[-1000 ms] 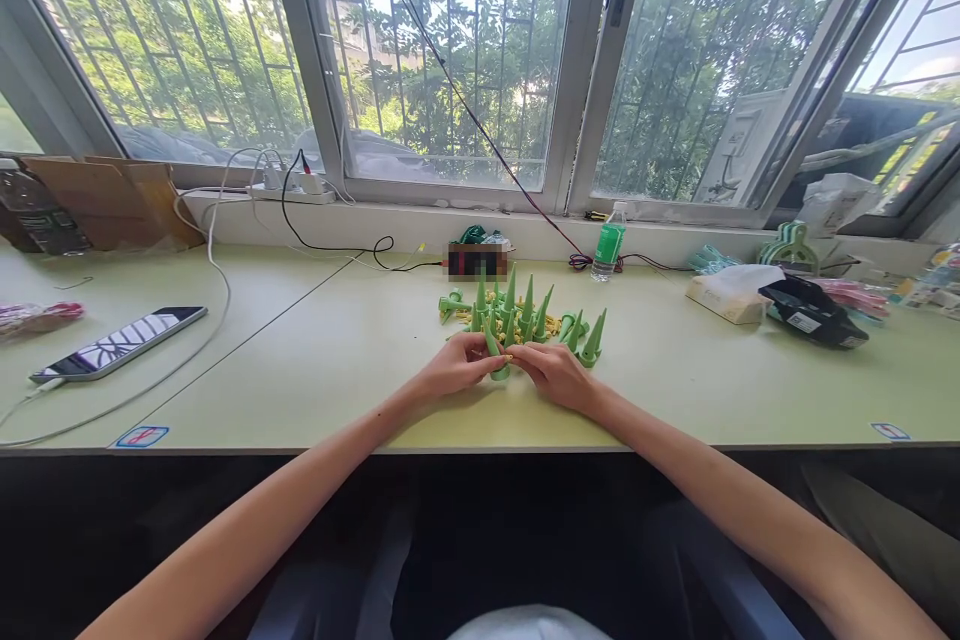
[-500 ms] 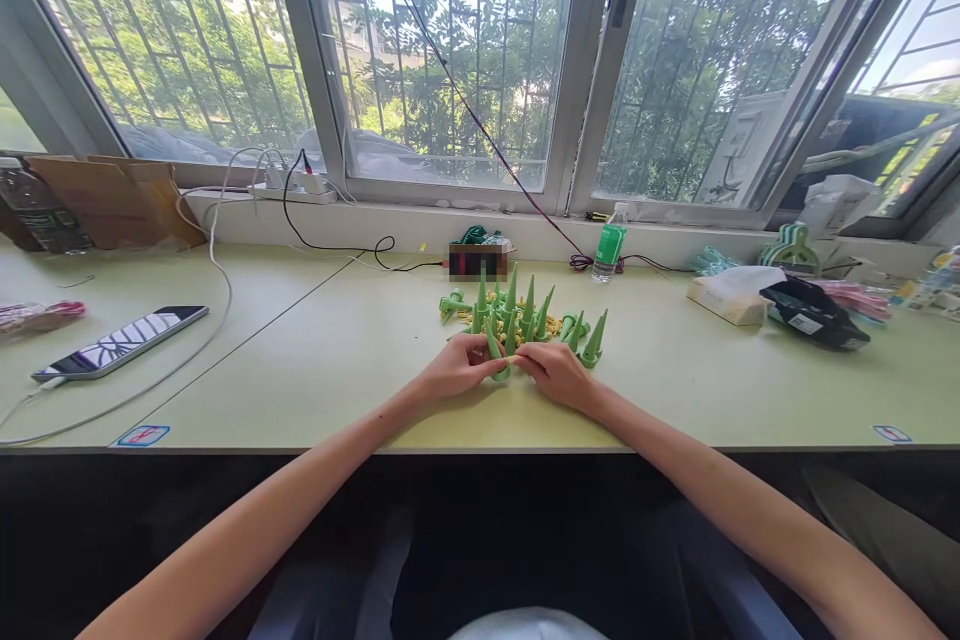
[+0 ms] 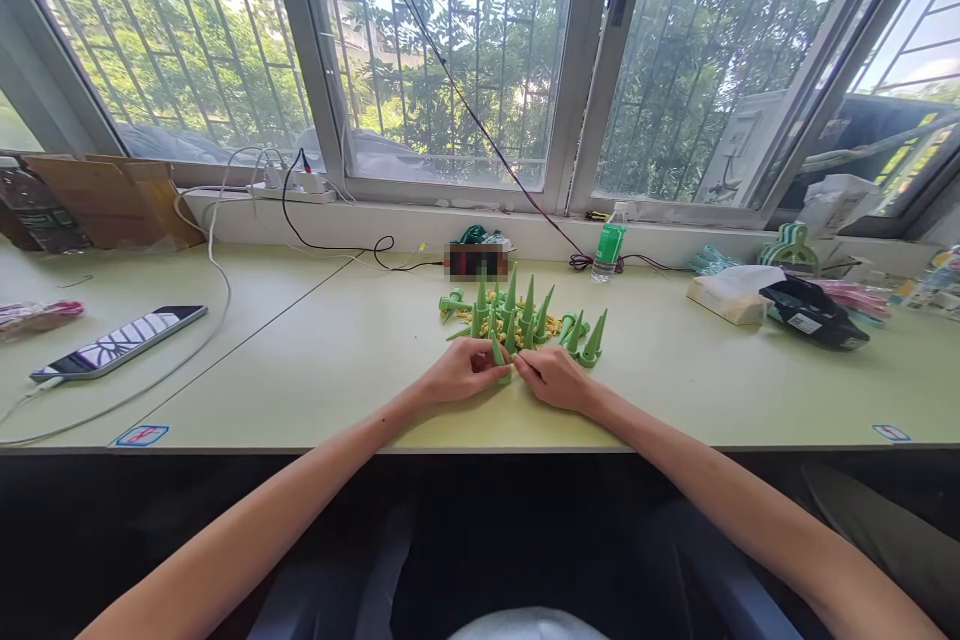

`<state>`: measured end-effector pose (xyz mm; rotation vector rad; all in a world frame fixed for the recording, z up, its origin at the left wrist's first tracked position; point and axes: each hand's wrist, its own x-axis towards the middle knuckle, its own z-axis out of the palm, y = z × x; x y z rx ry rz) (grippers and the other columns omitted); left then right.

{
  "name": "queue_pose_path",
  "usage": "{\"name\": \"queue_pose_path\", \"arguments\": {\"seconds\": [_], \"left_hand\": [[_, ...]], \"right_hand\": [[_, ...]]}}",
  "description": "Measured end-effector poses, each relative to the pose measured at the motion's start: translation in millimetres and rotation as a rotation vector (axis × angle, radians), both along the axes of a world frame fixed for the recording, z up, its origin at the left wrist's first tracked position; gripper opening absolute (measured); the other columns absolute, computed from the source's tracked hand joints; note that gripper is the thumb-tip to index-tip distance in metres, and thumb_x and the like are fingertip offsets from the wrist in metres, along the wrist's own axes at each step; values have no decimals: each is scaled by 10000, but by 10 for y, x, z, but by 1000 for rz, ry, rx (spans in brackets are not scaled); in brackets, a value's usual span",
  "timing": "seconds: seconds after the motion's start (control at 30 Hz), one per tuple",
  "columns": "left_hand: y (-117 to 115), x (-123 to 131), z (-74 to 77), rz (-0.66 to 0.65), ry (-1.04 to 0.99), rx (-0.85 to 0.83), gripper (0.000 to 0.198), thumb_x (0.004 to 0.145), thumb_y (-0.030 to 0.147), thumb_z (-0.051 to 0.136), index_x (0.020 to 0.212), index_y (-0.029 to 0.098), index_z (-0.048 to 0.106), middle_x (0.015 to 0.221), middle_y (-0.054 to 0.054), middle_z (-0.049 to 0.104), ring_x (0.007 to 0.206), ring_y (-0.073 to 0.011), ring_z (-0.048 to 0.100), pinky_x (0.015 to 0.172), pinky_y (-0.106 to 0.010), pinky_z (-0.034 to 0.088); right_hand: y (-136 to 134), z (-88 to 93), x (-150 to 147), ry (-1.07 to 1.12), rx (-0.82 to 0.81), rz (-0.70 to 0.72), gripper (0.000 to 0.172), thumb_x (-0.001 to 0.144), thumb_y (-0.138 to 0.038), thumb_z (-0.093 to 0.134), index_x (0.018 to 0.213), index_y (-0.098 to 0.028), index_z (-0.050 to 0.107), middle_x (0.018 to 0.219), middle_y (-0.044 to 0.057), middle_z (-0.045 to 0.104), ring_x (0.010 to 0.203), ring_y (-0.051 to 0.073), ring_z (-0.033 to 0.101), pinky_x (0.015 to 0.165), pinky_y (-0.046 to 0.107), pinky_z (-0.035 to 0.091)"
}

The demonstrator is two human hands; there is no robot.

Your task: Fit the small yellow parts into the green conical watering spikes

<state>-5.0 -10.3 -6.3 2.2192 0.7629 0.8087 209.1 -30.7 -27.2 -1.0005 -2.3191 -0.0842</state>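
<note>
Upright in my left hand (image 3: 463, 372) is a green cone-shaped spike (image 3: 497, 352), pinched between thumb and fingers close above the table. My right hand (image 3: 556, 380) is closed beside it, fingertips pinched at the spike's right side. Whatever those fingertips hold is too small and hidden to make out. Just beyond both hands, several green spikes (image 3: 529, 308) stand in a cluster, with small yellow pieces (image 3: 553, 327) scattered among them. A few more green spikes (image 3: 595, 338) stand or lean to the right of the cluster, near my right hand.
A water bottle (image 3: 608, 245) stands behind the spikes, beside a pixelated dark object (image 3: 475, 262). On the left lie a phone (image 3: 124, 340) and its white cable (image 3: 217, 320). A tissue box (image 3: 727, 298) and a black package (image 3: 814, 313) sit on the right. Windows rise behind the table (image 3: 300, 410).
The spike in my left hand has shifted slightly right and lower. My right fingertips have drawn in against its side, and the small yellow piece seen between the hands is now mostly hidden.
</note>
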Motion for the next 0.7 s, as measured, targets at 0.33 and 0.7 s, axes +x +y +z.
{"name": "queue_pose_path", "arguments": {"seconds": [0.33,0.7], "left_hand": [[0,-1,3,6,5,-22,351,868,445,600,891,110,701,608,25,484,536,-74,348,488,-210,266],[9,3,-2,27,-17,-34,347,824,448,657,805,102,687,611,-3,550,538,-84,413,477,-208,315]], "right_hand": [[-33,51,-2,29,-74,57,349,1014,-279,403,684,-185,467,585,-23,476,532,103,408,576,247,266],[-38,35,19,16,-86,99,296,1006,-256,419,721,-188,459,615,-23,489,553,104,428,586,239,268]]}}
